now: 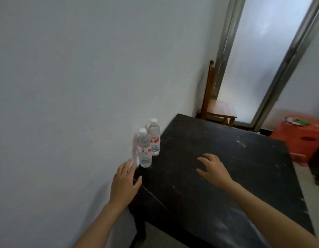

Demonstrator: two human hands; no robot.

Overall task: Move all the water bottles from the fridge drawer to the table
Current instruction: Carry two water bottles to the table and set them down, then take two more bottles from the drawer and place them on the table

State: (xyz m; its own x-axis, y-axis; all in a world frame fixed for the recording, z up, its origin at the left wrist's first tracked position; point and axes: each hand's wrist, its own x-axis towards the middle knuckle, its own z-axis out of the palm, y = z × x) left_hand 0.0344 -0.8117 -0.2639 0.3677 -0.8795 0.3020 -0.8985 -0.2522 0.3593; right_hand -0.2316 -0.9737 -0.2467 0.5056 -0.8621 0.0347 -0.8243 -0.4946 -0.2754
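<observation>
Two clear water bottles with white caps and red-white labels stand upright on the black table (226,167), close to the wall at its left edge. The nearer bottle (144,149) is just in front of the farther bottle (154,138). My left hand (124,183) hovers just below the nearer bottle at the table's left edge, fingers straight and spread, holding nothing. My right hand (214,170) is over the middle of the table, fingers relaxed, empty. The fridge drawer is out of view.
A white wall runs along the table's left side. Behind the table stand a wooden chair (216,106) and a frosted glass door (262,59). A red plastic stool (300,140) with small items on it sits at the right.
</observation>
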